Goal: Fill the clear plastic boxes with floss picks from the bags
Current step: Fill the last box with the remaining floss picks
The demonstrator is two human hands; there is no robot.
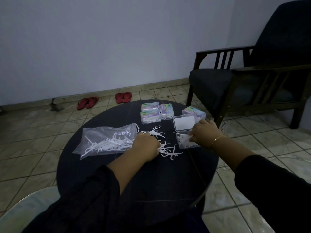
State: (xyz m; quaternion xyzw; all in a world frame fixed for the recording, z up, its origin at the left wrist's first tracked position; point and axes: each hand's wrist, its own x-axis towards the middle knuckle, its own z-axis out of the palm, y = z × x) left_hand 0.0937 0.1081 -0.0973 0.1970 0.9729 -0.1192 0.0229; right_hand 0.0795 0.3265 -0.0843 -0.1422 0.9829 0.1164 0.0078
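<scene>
- Clear open box, centre right, partly filled; right hand drops picks in, grip unclear.
- Four closed boxes done.
- Left hand clamps loose picks; bag still holds more.

Home living room, dark armchair on tiled floor, red sandals by the wall, round table

five boxes, one bag, two hands

Both hands reach forward, left hand curled palm-down, right hand curled, fingers down.
</scene>
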